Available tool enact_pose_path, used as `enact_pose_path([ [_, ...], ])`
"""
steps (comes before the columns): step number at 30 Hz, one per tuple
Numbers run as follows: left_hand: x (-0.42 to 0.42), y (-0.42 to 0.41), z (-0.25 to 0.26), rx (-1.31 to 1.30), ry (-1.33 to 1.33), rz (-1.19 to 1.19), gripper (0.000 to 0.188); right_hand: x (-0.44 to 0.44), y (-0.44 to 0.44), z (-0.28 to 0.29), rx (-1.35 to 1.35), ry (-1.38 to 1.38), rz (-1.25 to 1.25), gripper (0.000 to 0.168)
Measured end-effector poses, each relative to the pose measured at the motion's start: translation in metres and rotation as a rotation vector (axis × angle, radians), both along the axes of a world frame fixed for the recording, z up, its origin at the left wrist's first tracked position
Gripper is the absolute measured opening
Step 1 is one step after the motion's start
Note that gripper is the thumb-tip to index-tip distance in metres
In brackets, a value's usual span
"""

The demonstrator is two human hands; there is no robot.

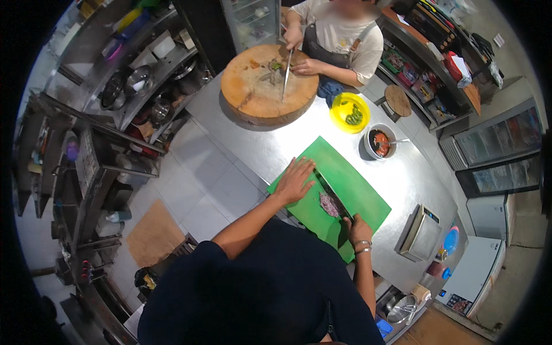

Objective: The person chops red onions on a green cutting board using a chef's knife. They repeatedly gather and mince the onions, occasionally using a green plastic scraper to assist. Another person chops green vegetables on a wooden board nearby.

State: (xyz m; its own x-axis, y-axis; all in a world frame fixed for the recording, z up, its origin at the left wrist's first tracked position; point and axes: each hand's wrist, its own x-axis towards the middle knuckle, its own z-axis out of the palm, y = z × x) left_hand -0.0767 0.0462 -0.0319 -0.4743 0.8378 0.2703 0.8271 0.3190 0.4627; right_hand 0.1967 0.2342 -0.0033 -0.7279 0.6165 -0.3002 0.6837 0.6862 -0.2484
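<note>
My right hand [359, 230] grips the handle of a kitchen knife [331, 189] with a long dark blade. The blade lies across a green cutting board [362, 194], its tip towards my left hand [296, 180]. That hand is spread out flat, palm down, at the knife's tip end; whether its fingers press on the blade cannot be made out. Beside the blade, on the side nearer me, is a small pile of finely chopped purplish-white food [329, 204], perhaps onion.
Across the steel table [267, 142], another person [340, 39] holds a knife over a round wooden chopping block [263, 95]. Nearby stand a yellow plate [338, 123] of green pieces and a white bowl [376, 156] of dark sauce with a spoon. A kitchen scale [420, 235] sits at right.
</note>
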Motion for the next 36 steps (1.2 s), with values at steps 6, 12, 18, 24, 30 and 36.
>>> enact_pose_path([
  [6,-0.065,-0.043,0.002,-0.048,-0.090,0.337,0.050,0.005,-0.024,-0.010,0.002,-0.006,-0.142,0.049],
  [12,-0.205,-0.019,0.026,0.174,0.196,0.605,0.057,0.005,-0.032,-0.011,-0.024,-0.001,-0.193,0.049],
  [18,-0.289,0.010,0.086,-0.375,0.043,0.820,0.051,0.007,-0.039,-0.010,0.023,-0.022,-0.237,0.048],
  [24,-0.174,0.010,0.097,0.311,-0.028,0.486,0.036,0.020,-0.048,0.010,0.050,0.008,-0.473,0.049],
  [30,-0.022,0.009,0.015,0.276,-0.187,-0.053,0.029,0.027,-0.044,-0.004,0.072,-0.005,-0.406,0.047],
  [36,0.012,0.021,-0.014,0.118,-0.076,-0.200,0.059,-0.004,-0.072,-0.010,-0.010,0.047,-0.290,0.041],
])
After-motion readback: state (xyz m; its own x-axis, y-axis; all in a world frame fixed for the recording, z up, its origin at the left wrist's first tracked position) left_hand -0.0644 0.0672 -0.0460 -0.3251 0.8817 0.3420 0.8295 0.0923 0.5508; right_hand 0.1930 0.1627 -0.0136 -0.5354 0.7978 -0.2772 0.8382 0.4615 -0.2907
